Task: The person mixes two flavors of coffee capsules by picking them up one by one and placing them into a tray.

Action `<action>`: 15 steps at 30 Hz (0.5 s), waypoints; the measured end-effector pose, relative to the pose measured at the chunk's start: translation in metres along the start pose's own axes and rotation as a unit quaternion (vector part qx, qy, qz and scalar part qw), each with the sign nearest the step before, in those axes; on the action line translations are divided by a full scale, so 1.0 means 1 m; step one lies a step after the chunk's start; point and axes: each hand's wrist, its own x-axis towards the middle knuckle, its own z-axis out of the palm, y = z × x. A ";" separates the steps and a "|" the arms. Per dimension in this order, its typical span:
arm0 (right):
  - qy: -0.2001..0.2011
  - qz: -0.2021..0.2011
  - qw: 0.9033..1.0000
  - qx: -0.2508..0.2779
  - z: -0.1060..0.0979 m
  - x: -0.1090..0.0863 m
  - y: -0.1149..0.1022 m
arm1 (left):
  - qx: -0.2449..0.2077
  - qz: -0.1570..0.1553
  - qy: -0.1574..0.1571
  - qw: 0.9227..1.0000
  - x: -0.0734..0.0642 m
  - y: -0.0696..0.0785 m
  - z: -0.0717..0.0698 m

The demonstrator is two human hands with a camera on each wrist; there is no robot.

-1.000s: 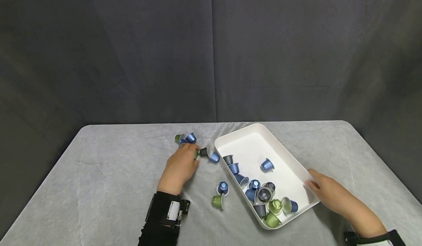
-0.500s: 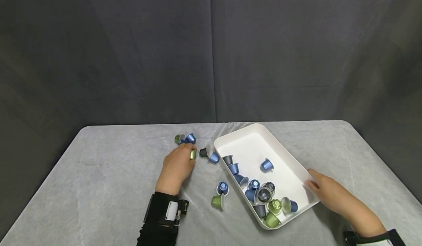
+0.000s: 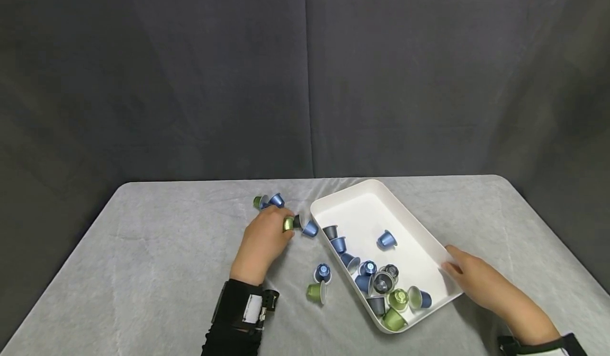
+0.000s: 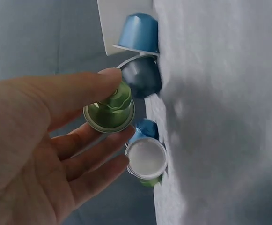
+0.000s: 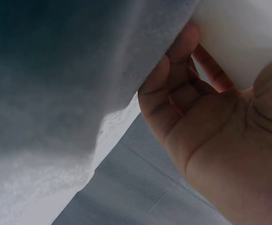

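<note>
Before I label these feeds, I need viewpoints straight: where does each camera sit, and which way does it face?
Head: on the head, facing forward and down over the white tray; left hand, right hand and wrists show.
Left wrist: on that wrist, facing across the left hand's palm and fingers toward the held green capsule.
Right wrist: on that wrist, facing the right hand's palm and curled fingers at the tray's edge.
Shared: head and left wrist views both show that green capsule.
</note>
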 end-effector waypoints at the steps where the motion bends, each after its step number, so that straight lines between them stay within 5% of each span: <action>1: 0.000 0.000 1.000 -0.001 0.000 0.000 0.000 | -0.002 0.006 0.001 1.000 0.000 0.002 0.000; 15: 0.006 -0.001 1.000 -0.004 0.001 -0.002 0.000 | 0.089 0.057 0.054 0.993 -0.009 0.055 0.002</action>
